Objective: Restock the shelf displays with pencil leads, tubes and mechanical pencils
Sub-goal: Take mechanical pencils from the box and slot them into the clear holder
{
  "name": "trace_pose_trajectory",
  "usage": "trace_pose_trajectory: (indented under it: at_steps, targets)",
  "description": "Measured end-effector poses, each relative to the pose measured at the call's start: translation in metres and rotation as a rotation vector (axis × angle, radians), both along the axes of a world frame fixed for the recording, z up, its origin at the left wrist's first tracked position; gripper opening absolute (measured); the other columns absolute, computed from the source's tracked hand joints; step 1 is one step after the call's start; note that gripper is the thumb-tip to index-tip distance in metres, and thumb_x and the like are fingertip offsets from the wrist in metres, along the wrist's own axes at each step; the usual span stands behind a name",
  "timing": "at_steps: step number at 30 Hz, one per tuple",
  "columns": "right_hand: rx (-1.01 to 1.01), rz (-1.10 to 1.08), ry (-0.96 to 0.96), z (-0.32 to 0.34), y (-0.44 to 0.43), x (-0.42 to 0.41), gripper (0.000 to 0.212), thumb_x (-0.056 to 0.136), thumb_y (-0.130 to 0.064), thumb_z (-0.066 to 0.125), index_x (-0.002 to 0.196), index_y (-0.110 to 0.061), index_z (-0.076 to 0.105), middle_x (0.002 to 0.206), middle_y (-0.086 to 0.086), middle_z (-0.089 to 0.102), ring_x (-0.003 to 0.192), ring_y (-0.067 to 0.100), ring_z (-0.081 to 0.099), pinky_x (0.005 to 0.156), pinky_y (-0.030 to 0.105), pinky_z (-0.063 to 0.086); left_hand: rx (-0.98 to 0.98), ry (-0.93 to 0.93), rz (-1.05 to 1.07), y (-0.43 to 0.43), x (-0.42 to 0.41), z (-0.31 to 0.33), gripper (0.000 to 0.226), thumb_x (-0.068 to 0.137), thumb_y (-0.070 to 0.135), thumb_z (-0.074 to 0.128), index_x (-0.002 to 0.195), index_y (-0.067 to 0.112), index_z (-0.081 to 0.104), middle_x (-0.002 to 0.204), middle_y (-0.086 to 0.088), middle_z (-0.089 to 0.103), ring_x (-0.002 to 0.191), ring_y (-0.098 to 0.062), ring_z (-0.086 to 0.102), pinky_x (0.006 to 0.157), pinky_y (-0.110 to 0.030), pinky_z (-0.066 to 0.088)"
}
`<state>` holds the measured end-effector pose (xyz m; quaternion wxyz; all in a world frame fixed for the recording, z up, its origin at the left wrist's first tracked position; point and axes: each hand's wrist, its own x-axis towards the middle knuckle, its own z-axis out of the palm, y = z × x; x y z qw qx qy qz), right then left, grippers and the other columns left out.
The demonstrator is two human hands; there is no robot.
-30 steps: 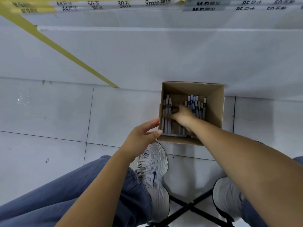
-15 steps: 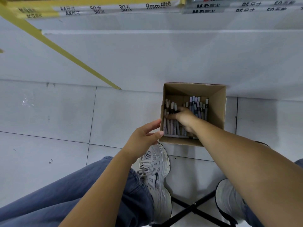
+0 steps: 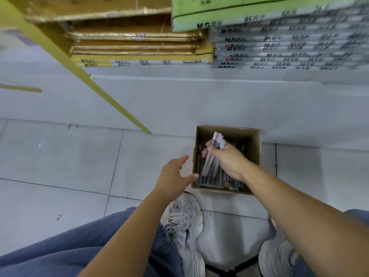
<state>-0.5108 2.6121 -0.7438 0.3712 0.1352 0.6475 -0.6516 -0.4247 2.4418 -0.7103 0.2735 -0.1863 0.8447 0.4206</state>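
Observation:
An open cardboard box (image 3: 253,156) stands on the tiled floor against the base of the shelf. Several mechanical pencils (image 3: 209,179) lie along its bottom. My right hand (image 3: 227,158) is over the box and grips a bundle of pale pink and lilac pencils (image 3: 216,141), their ends sticking up above my fingers. My left hand (image 3: 175,174) hovers with fingers spread just left of the box, its fingertips at the box's left wall, holding nothing.
Above, the bottom shelf holds stacked yellow-edged notebooks (image 3: 139,58) and grey packaged notebooks (image 3: 279,48), with a green pack (image 3: 239,15) on top. A yellow shelf post (image 3: 99,92) slants to the floor. My knees, white sneakers (image 3: 185,222) and a stool's black legs fill the foreground.
My right hand has closed round a bundle of pencils and lifted it off the pile in the box. My head tilted up, bringing the shelf's notebook stacks into view.

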Motion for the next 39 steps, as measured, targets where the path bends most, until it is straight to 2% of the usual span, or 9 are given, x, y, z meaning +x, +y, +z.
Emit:
trace_pose_trajectory:
  at_steps: [2, 5, 10, 14, 19, 22, 31, 34, 39]
  targets:
    - [-0.161, 0.059, 0.081, 0.042, 0.009, -0.003, 0.009, 0.098, -0.010, 0.050, 0.100, -0.011, 0.058, 0.086, 0.010, 0.068, 0.093, 0.023, 0.066, 0.099, 0.041, 0.047, 0.027, 0.133, -0.048, 0.008, -0.010, 0.027, 0.064, 0.088, 0.038, 0.073, 0.145, 0.032, 0.044, 0.143, 0.009, 0.050, 0.131, -0.010, 0.046, 0.111, -0.034, 0.040]
    - [-0.303, 0.099, 0.191, 0.116, 0.019, -0.006, 0.008, 0.096, -0.010, 0.053, 0.102, -0.008, 0.058, 0.088, 0.013, 0.068, 0.089, 0.025, 0.065, 0.083, 0.037, 0.052, 0.413, 0.127, -0.122, 0.020, -0.029, 0.086, 0.039, 0.093, 0.034, 0.068, 0.119, 0.061, 0.056, 0.114, 0.042, 0.062, 0.112, 0.018, 0.054, 0.089, -0.005, 0.045]
    - [-0.106, 0.179, 0.621, 0.253, 0.032, -0.005, 0.009, 0.096, -0.021, 0.056, 0.098, -0.024, 0.064, 0.094, 0.000, 0.075, 0.087, 0.014, 0.071, 0.073, 0.023, 0.054, 0.740, 0.109, -0.194, 0.037, -0.050, 0.190, 0.044, 0.091, 0.041, 0.063, 0.126, 0.014, 0.059, 0.108, -0.005, 0.075, 0.107, -0.019, 0.070, 0.091, -0.037, 0.058]
    - [0.026, 0.159, 0.888, 0.347, 0.051, -0.008, 0.007, 0.091, -0.034, 0.063, 0.093, -0.034, 0.069, 0.093, -0.007, 0.075, 0.088, 0.011, 0.071, 0.080, 0.028, 0.054, 0.761, 0.285, -0.280, 0.050, -0.061, 0.275, 0.018, 0.095, 0.042, 0.060, 0.104, 0.027, 0.065, 0.084, -0.001, 0.068, 0.079, -0.015, 0.067, 0.073, -0.031, 0.060]
    - [0.043, 0.027, 1.054, 0.434, 0.071, -0.022, 0.024, 0.076, -0.047, 0.073, 0.085, -0.025, 0.069, 0.067, -0.001, 0.067, 0.053, 0.010, 0.058, 0.049, 0.022, 0.044, 0.713, 0.574, -0.215, 0.067, -0.077, 0.352, 0.014, 0.102, 0.036, 0.052, 0.100, 0.025, 0.060, 0.071, 0.005, 0.058, 0.061, -0.010, 0.052, 0.058, -0.022, 0.047]
    - [-0.232, -0.035, 1.003, 0.463, 0.083, -0.032, 0.037, 0.075, -0.039, 0.069, 0.103, -0.014, 0.065, 0.087, 0.013, 0.071, 0.066, 0.022, 0.066, 0.056, 0.026, 0.053, 0.700, 0.706, -0.180, 0.073, -0.089, 0.382, 0.013, 0.102, 0.038, 0.052, 0.102, 0.027, 0.060, 0.071, 0.007, 0.058, 0.060, -0.009, 0.050, 0.055, -0.021, 0.043]
    - [-0.137, -0.504, 1.437, 0.514, 0.093, -0.067, 0.015, 0.092, -0.011, 0.061, 0.099, -0.024, 0.058, 0.087, 0.001, 0.074, 0.077, 0.014, 0.071, 0.062, 0.021, 0.055, 0.619, 0.964, 0.006, 0.081, -0.130, 0.412, 0.019, 0.103, 0.033, 0.050, 0.101, 0.016, 0.058, 0.066, 0.009, 0.062, 0.053, -0.005, 0.053, 0.047, -0.020, 0.044]
    - [0.061, -0.523, 1.664, 0.538, 0.103, -0.086, 0.024, 0.092, -0.008, 0.061, 0.099, -0.031, 0.055, 0.089, -0.004, 0.067, 0.083, 0.012, 0.069, 0.067, 0.019, 0.055, 0.599, 1.040, 0.048, 0.078, -0.144, 0.414, 0.021, 0.102, 0.033, 0.050, 0.092, 0.014, 0.055, 0.062, 0.008, 0.058, 0.047, -0.006, 0.042, 0.044, -0.020, 0.037]
    - [0.578, -0.318, 1.699, 0.538, 0.098, -0.123, 0.031, 0.089, -0.011, 0.064, 0.108, -0.029, 0.049, 0.087, -0.009, 0.065, 0.081, 0.013, 0.065, 0.080, 0.041, 0.052, 0.635, 1.080, 0.060, 0.077, -0.160, 0.416, 0.021, 0.102, 0.032, 0.051, 0.091, 0.014, 0.056, 0.062, 0.008, 0.058, 0.045, -0.008, 0.042, 0.043, -0.021, 0.037]
